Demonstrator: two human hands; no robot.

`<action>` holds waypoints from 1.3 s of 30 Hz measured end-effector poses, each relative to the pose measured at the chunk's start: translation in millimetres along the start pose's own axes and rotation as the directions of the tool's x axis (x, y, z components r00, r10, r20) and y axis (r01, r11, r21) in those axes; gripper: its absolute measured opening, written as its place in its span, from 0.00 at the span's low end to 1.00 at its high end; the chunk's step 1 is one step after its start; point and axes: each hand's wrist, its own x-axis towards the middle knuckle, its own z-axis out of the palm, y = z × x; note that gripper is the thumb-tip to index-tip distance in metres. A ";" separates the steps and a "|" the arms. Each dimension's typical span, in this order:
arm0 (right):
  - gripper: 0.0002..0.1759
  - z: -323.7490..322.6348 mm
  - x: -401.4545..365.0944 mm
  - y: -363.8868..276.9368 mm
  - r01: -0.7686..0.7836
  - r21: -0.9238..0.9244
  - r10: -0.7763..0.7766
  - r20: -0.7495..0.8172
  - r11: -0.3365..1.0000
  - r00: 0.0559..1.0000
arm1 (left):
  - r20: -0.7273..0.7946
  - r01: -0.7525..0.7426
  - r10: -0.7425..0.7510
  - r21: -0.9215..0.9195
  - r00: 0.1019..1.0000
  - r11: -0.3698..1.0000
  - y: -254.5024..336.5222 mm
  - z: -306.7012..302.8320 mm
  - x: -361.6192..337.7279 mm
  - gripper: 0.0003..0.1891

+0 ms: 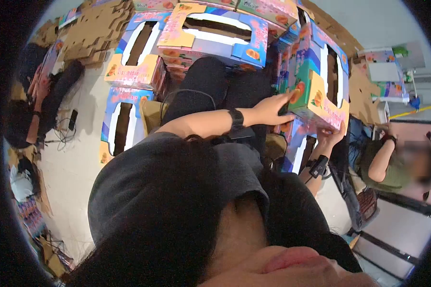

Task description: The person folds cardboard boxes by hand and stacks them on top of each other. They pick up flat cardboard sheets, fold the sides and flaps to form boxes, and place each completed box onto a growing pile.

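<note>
Cardboard carton [316, 79], boxy, slotted and brightly printed, is clasped between the left hand [276, 109] and right hand [331, 137].

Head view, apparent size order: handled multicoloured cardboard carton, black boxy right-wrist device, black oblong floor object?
1. Handled multicoloured cardboard carton, clearly largest.
2. Black boxy right-wrist device.
3. Black oblong floor object; farther off, true size unsure.

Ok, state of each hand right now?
Left hand: open, against the side of the multicoloured printed rectangular cardboard box.
Right hand: at the box's near end; whether its grip is closed can't be told.
</note>
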 end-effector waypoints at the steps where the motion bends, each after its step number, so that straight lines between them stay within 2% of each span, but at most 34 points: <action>1: 0.31 -7.2 11.2 -0.6 -0.013 -0.011 0.013 -0.005 1.000 1.000 | 0.039 -0.015 0.015 0.019 0.999 1.000 -4.2 1.5 2.9 0.46; 3: 0.34 -16.6 27.7 -2.0 -0.036 -0.021 0.036 -0.014 0.999 0.999 | 0.129 -0.040 0.029 0.083 0.991 0.996 -10.3 0.9 4.1 0.50; 5: 0.35 -29.2 47.3 -4.7 -0.036 0.024 0.035 0.050 0.999 0.998 | 0.230 -0.071 0.030 0.172 0.973 0.983 -15.2 0.7 5.4 0.53; 6: 0.35 -31.3 53.9 -6.3 -0.038 0.047 0.034 0.082 0.998 0.996 | 0.234 -0.112 0.061 0.213 0.970 0.971 -21.3 5.6 4.8 0.54; 8: 0.34 -38.1 65.4 -9.4 -0.012 0.027 0.011 0.044 1.000 0.999 | 0.248 -0.193 0.121 0.290 0.961 0.937 -33.7 18.4 3.0 0.55; 9: 0.32 -12.1 47.2 -10.7 0.043 -0.010 -0.043 -0.040 0.999 0.998 | 0.273 -0.178 0.101 0.274 0.957 0.945 -31.0 17.2 4.1 0.55; 12: 0.29 -17.6 58.6 -16.0 -0.034 -0.017 0.032 -0.080 0.999 0.996 | 0.312 -0.202 0.099 0.315 0.945 0.927 -39.3 24.5 7.7 0.55; 15: 0.28 -26.5 67.4 -19.2 -0.082 -0.113 0.079 -0.029 0.990 0.996 | 0.371 -0.182 0.023 0.398 0.928 0.899 -41.1 26.5 12.4 0.56; 18: 0.28 -27.6 73.9 -15.3 -0.040 -0.188 0.022 -0.098 0.981 0.995 | 0.380 -0.151 -0.013 0.398 0.925 0.905 -49.3 34.4 17.0 0.57; 21: 0.29 -48.2 90.3 -8.6 -0.070 -0.161 0.050 -0.128 0.985 0.991 | 0.406 -0.124 -0.054 0.399 0.912 0.909 -52.5 36.1 20.9 0.57; 24: 0.29 -51.7 92.5 -5.2 -0.064 -0.180 0.035 -0.162 0.982 0.986 | 0.351 -0.143 -0.003 0.389 0.936 0.910 -57.2 40.9 21.3 0.57; 27: 0.29 -54.7 92.7 1.2 0.037 -0.224 -0.062 -0.107 0.974 0.992 | 0.386 -0.126 -0.032 0.378 0.922 0.917 -59.5 40.1 25.0 0.58; 30: 0.30 -55.9 95.6 2.2 0.052 -0.221 -0.097 -0.201 0.974 0.975 | 0.388 -0.065 -0.083 0.353 0.918 0.934 -58.2 38.9 30.0 0.57; 33: 0.31 -59.4 97.5 3.5 0.032 -0.247 -0.078 -0.179 0.968 0.981 | 0.413 -0.020 -0.148 0.376 0.898 0.926 -61.8 43.0 33.5 0.56; 36: 0.33 -67.2 106.3 2.9 -0.015 -0.326 -0.084 -0.289 0.945 0.953 | 0.394 0.038 -0.181 0.343 0.901 0.938 -67.6 48.7 33.4 0.54; 39: 0.34 -83.0 116.9 1.3 -0.023 -0.372 -0.064 -0.218 0.928 0.974 | 0.380 0.082 -0.203 0.310 0.903 0.947 -68.0 51.0 32.9 0.54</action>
